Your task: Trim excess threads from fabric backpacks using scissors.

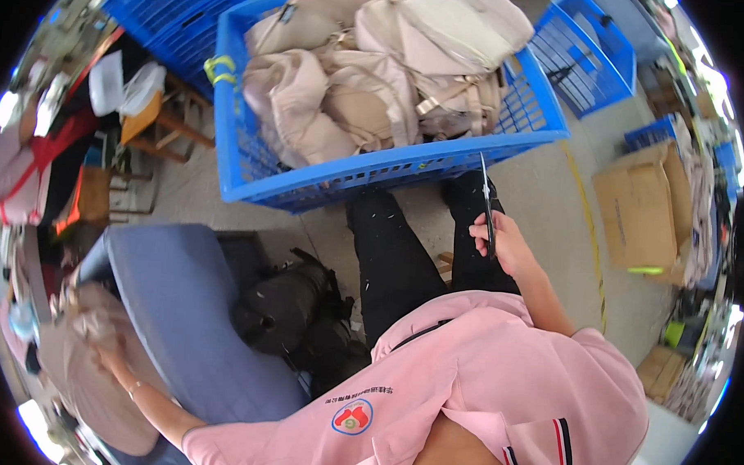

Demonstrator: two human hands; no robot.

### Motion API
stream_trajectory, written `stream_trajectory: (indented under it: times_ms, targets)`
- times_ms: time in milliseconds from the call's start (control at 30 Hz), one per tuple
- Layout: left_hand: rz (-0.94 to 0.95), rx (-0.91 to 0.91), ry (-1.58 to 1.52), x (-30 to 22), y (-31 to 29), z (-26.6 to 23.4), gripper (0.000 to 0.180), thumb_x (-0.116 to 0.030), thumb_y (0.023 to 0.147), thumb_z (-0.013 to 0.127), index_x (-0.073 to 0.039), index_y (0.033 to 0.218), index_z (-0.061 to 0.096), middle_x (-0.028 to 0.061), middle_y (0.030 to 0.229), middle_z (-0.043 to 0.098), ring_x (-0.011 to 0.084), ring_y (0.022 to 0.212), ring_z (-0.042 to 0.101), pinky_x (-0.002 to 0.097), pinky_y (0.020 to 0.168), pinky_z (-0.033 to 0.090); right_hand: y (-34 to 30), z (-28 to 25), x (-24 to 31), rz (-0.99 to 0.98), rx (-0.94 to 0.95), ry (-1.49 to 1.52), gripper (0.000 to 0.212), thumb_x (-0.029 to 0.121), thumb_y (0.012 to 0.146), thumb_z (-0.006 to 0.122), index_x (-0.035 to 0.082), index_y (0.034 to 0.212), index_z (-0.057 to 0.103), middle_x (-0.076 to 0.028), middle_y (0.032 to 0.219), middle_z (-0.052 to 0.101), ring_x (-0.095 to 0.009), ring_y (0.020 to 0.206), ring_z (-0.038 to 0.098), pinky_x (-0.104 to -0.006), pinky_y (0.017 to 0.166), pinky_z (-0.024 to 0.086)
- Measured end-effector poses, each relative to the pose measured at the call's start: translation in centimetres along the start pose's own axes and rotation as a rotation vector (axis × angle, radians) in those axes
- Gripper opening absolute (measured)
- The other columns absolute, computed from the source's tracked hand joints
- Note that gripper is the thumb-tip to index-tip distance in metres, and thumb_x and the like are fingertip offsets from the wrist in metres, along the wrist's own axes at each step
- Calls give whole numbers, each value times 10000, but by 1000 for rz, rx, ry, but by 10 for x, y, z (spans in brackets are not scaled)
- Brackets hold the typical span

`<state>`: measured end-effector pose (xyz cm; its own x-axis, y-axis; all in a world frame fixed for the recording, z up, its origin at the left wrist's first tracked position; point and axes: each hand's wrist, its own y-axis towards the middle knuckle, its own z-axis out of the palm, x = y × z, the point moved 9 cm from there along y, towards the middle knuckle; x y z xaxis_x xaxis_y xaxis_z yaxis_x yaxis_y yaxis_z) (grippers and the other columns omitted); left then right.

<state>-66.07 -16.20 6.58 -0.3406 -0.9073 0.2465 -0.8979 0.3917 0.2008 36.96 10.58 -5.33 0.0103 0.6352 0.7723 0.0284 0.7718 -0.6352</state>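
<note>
My right hand (pixel 507 245) is closed around the dark handle of a pair of scissors (pixel 488 205). Their metal blades point away from me, toward the front of a large blue plastic crate (pixel 391 163). Rumpled beige garments (pixel 307 107) with straps and smooth padded parts fill that crate. Far to my left, my left hand (pixel 109 361) reaches to a pile of beige fabric (pixel 72 378). Its fingers seem closed on a crumpled beige piece (pixel 94 325) on top, though they look small and partly hidden there.
A blue-grey padded surface (pixel 173 307) lies between me and the pile, with a black machine part (pixel 283 307) beside it. More blue crates (pixel 587 55) stand beyond. An open cardboard box (pixel 639 209) is at right, past a yellow floor line (pixel 586 207). Another person (pixel 17 175) is far left.
</note>
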Motion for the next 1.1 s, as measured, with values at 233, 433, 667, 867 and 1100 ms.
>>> stream_trajectory:
  times_ms: [233, 433, 667, 867, 1100]
  targets:
    - [-66, 36, 58, -40, -63, -26, 1058, -595, 746, 737, -329, 1587, 153, 226, 1617, 174, 446, 1459, 231, 518, 1149, 302, 46, -44, 85, -238, -218, -136, 209, 134, 851, 733, 64, 937, 555, 1, 681, 557, -105, 534, 558, -234, 477, 436]
    - [101, 96, -679, -5, -116, -58, 692, -308, 922, 661, -101, 1520, 381, 206, 1565, 333, 314, 1428, 347, 407, 1162, 297, 153, -43, 218, -858, -682, -742, 247, 142, 820, 726, 46, 945, 537, -138, 853, 677, -372, 852, 654, -443, 718, 515]
    - [-58, -118, -1117, -58, -228, -161, 498, -224, 973, 617, 15, 1399, 524, 150, 1407, 543, 244, 1259, 531, 374, 1097, 386, 262, -46, 254, -892, -753, -1008, 300, 140, 801, 710, 71, 1017, 515, -116, 938, 681, -331, 944, 660, -457, 766, 519]
    - [158, -124, -1066, -172, -290, -235, 435, -188, 969, 573, 45, 1337, 572, 131, 1322, 607, 213, 1159, 577, 336, 1002, 443, 193, -40, 285, -1006, -635, -814, 294, 138, 813, 709, 91, 1044, 535, -93, 942, 715, -343, 919, 677, -463, 738, 520]
    - [617, 271, -1318, -396, -379, -240, 381, -162, 1026, 534, 56, 1337, 559, 140, 1292, 622, 201, 1184, 585, 320, 1018, 460, 17, 4, 249, -933, -96, -538, 291, 32, 772, 714, 33, 1027, 575, -116, 852, 640, -226, 792, 658, -320, 738, 512]
